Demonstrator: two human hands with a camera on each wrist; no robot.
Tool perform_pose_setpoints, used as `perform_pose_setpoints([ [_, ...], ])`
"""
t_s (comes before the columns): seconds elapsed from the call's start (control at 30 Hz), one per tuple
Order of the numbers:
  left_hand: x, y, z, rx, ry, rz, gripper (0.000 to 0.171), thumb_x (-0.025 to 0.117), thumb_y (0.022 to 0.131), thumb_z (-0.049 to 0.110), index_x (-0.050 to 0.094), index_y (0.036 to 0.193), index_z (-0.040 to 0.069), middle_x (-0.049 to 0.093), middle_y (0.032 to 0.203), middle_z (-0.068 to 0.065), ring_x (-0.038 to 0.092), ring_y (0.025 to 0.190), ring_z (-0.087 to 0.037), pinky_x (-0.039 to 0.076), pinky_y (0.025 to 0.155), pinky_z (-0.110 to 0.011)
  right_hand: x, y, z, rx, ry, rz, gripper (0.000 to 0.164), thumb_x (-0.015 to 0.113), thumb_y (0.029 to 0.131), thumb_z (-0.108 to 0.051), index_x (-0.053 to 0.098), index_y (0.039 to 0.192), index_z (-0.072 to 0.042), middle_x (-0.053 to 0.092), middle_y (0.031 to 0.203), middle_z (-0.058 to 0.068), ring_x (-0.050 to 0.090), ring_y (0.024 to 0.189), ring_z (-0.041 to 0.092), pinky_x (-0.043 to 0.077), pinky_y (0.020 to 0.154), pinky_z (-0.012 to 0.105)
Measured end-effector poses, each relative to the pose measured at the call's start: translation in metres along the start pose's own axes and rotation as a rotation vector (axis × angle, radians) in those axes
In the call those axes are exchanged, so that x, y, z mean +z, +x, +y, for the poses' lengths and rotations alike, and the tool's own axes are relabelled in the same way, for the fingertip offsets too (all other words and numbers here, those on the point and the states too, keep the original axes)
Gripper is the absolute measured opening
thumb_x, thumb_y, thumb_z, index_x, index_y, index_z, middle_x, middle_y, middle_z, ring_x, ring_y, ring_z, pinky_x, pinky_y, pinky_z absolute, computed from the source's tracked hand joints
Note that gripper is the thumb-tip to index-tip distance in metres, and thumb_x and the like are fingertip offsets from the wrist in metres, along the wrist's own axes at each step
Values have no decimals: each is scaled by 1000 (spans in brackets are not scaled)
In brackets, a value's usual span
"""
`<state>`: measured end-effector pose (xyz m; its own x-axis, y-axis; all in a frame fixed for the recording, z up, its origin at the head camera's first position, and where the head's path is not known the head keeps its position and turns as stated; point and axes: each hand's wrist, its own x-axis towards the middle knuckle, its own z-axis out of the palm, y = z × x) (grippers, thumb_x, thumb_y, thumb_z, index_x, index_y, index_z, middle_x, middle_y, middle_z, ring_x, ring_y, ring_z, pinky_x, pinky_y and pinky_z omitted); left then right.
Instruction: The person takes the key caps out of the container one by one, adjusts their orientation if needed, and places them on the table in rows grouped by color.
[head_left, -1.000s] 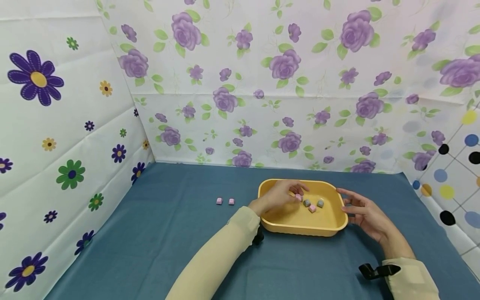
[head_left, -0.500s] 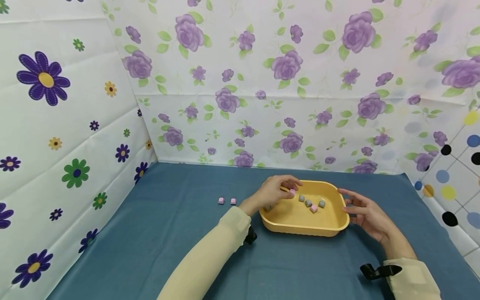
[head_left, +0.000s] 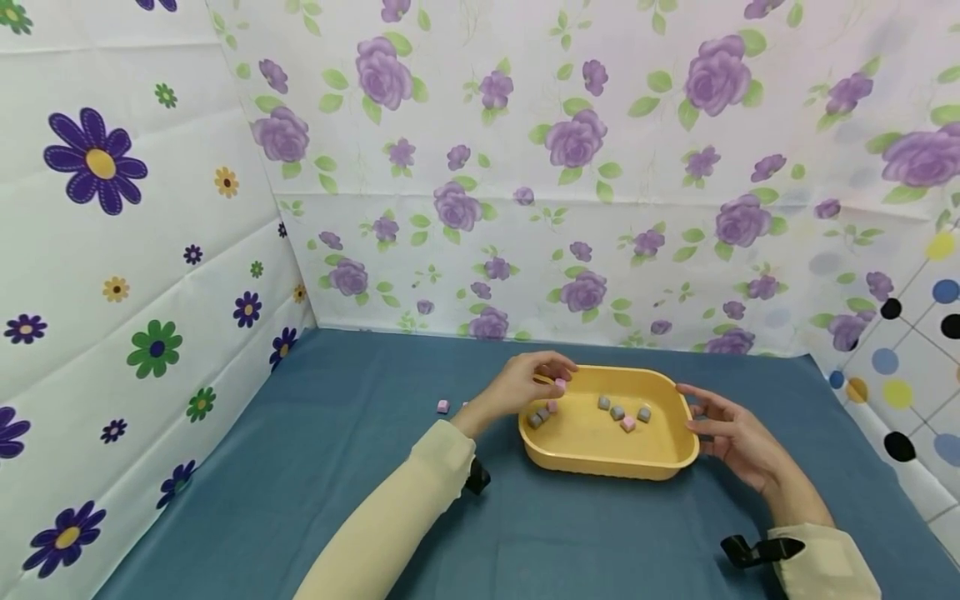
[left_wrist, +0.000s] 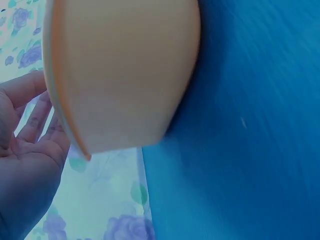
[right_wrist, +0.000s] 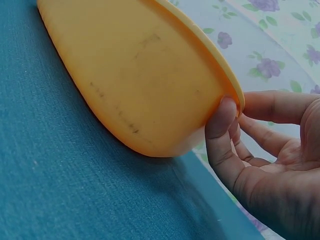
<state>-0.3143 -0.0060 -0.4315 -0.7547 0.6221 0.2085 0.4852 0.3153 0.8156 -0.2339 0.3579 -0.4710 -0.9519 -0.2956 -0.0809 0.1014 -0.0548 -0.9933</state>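
Note:
A yellow plastic tray (head_left: 600, 463) stands on the blue cloth. My left hand (head_left: 525, 382) is over its back left corner, and the fingers pinch a small pink cube (head_left: 560, 384). In the left wrist view the tray's wall hides that cube. My right hand (head_left: 738, 435) grips the right end of the tray; in the right wrist view thumb and fingers (right_wrist: 220, 120) pinch its rim. Inside lie a pink cube (head_left: 627, 424) and several grey cubes (head_left: 617, 412) toward the right. Another pink cube (head_left: 552, 406) sits at the left beside grey cubes (head_left: 538, 417).
On the cloth left of the tray lies a pink cube (head_left: 443, 407), with another one partly hidden behind my left wrist. Flowered sheets (head_left: 450, 267) rise at the back and left, and a dotted sheet (head_left: 907, 375) at the right.
My left hand has moved left across the tray with the pink cube, uncovering cubes at the tray's left end. My right hand stays at the rim.

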Motion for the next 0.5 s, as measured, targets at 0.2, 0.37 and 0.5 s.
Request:
perform_pose_setpoints([
  [0.2,-11,-13,-5,-6,-22,15,28,67,95,17,67,123,18,68,115,-6,63,102,-11,53,85,-29,0,0,2,4,10,-10,67,57,99,-4,22,156,-8,47,120,14,64,104,23,57,81,44],
  [0.37,-23,-23,-6,-1,-32,33,29,67,95,19,66,124,18,68,117,-5,63,103,-13,53,83,-29,0,1,1,1,7,-5,67,57,99,-4,23,156,-8,47,120,14,64,103,22,57,81,43],
  [0.5,-33,-30,-10,-6,-26,50,31,67,94,19,65,125,13,67,117,-8,64,102,-12,54,83,-29,1,1,1,6,3,8,67,58,98,-5,24,156,-8,47,119,14,64,101,21,57,80,43],
])
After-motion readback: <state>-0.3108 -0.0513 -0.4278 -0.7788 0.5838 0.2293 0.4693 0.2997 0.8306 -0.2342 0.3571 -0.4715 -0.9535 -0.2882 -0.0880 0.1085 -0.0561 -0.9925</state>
